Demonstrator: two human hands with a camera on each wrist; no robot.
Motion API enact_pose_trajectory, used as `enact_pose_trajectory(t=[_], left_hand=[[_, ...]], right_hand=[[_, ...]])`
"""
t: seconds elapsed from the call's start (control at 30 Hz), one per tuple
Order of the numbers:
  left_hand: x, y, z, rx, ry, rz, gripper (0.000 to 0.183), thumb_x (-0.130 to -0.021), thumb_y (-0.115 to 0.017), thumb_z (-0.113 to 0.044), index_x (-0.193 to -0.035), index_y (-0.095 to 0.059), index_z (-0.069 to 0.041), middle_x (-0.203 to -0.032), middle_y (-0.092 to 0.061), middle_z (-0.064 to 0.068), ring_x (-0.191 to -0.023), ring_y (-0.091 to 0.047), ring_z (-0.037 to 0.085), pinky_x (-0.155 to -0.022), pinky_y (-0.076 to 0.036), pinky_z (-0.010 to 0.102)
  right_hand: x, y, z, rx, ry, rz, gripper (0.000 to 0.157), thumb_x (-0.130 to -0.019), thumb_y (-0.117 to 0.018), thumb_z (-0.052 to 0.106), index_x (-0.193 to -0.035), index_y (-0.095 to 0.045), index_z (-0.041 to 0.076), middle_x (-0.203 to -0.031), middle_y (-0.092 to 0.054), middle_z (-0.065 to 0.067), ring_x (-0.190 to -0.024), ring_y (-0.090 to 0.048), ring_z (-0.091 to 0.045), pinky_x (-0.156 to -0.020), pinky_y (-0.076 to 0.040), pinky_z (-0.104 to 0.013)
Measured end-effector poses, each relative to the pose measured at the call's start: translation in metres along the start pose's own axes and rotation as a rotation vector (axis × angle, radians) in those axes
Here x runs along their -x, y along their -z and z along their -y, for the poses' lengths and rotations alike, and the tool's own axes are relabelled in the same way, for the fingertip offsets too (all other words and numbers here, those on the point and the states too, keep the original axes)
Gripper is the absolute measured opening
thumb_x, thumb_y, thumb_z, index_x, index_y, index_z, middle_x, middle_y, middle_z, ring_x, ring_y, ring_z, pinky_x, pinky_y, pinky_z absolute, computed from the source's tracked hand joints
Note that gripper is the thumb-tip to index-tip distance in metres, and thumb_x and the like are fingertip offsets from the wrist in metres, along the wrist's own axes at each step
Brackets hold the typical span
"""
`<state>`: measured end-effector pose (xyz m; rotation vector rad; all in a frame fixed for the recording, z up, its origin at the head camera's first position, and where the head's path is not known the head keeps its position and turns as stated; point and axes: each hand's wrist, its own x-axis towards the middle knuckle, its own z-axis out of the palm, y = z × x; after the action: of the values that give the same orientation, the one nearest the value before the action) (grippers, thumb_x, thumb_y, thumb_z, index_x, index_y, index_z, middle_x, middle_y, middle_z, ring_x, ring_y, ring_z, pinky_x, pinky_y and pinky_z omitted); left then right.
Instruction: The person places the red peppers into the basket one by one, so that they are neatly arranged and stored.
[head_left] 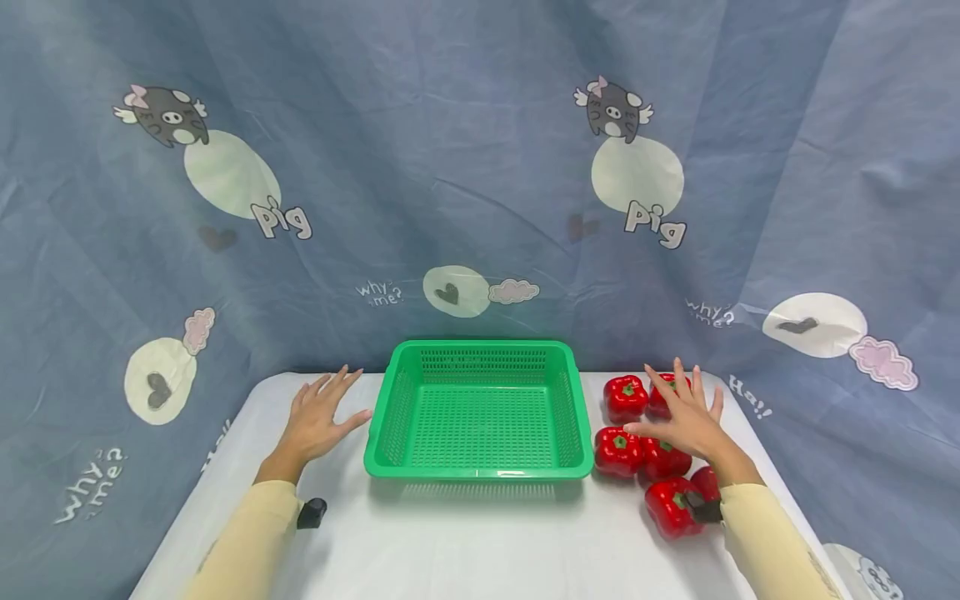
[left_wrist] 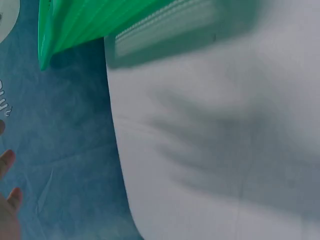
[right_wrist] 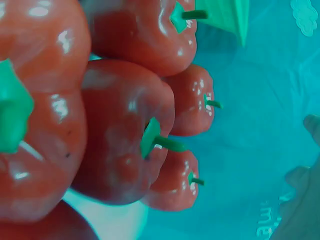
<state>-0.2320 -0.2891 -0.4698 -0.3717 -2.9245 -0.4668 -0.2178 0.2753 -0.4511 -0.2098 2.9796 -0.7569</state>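
Note:
A green plastic basket (head_left: 480, 472) with slotted walls stands at the middle of the white table, and nothing lies in it. To its right sit several red bell peppers (head_left: 625, 398) with green stems. My right hand (head_left: 686, 421) hovers over these peppers with its fingers spread, partly covering some of them. In the right wrist view the bell peppers (right_wrist: 125, 130) fill the left side, close to the camera. Left of the basket, my left hand (head_left: 318, 421) is held above the table, fingers spread and holding nothing. Its shadow falls on the cloth in the left wrist view.
The white tabletop (head_left: 480, 550) has a back edge meeting a blue printed curtain (head_left: 480, 167), which also runs along both sides. A black wrist-camera piece (head_left: 312, 512) juts from the left sleeve, and another (head_left: 703, 507) from the right, in front of a pepper.

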Motion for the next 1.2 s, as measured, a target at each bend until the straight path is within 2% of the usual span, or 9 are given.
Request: enact_pose_trajectory(t=[0.4,0.63,0.87,1.07,1.2], left_hand=[[0.003,-0.014,-0.011,0.182,0.100,0.055,0.075,-0.093,-0.054,-0.053,-0.151,-0.030,-0.010,-0.153,-0.027,0.024,-0.136,-0.024,0.048,-0.106,-0.017,0.069],[0.004,-0.024,-0.015,0.296,0.140,0.074,0.073,-0.093,-0.056,-0.050,-0.150,-0.032,-0.010,-0.154,-0.026,0.022,-0.136,-0.024,0.048,-0.106,-0.016,0.070],[0.005,-0.026,-0.017,0.412,0.206,0.128,0.072,-0.095,-0.055,-0.048,-0.152,-0.030,-0.013,-0.156,-0.020,0.021,-0.140,-0.016,0.048,-0.107,-0.014,0.071],[0.007,-0.028,-0.017,0.483,0.292,0.183,0.077,-0.095,-0.056,-0.047,-0.155,-0.018,-0.019,-0.157,-0.021,0.019,-0.136,-0.031,0.046,-0.104,-0.030,0.066],[0.011,-0.029,-0.016,0.535,0.310,0.175,0.081,-0.095,-0.058,-0.043,-0.156,-0.012,-0.018,-0.155,-0.023,0.021,-0.131,-0.039,0.045,-0.103,-0.036,0.060]], right_hand=[[0.026,0.004,-0.010,-0.080,-0.032,0.003,0.115,-0.071,-0.074,0.061,-0.154,-0.014,0.009,-0.154,0.008,-0.031,-0.138,0.017,-0.052,-0.100,0.019,-0.072],[0.041,0.001,-0.022,-0.136,-0.060,-0.017,0.117,-0.070,-0.076,0.057,-0.153,-0.013,0.004,-0.154,0.006,-0.033,-0.138,0.015,-0.053,-0.100,0.017,-0.074],[0.057,-0.005,-0.033,-0.157,-0.087,-0.061,0.117,-0.071,-0.077,0.055,-0.155,-0.009,0.009,-0.153,-0.001,-0.032,-0.138,0.005,-0.054,-0.099,0.009,-0.077],[0.070,-0.009,-0.048,-0.202,-0.112,-0.089,0.112,-0.075,-0.077,0.049,-0.155,-0.009,0.010,-0.154,-0.002,-0.032,-0.138,-0.001,-0.054,-0.099,0.002,-0.079],[0.079,-0.012,-0.057,-0.237,-0.144,-0.084,0.110,-0.076,-0.076,0.047,-0.155,-0.009,0.009,-0.155,-0.001,-0.031,-0.137,-0.004,-0.055,-0.096,-0.007,-0.082]])
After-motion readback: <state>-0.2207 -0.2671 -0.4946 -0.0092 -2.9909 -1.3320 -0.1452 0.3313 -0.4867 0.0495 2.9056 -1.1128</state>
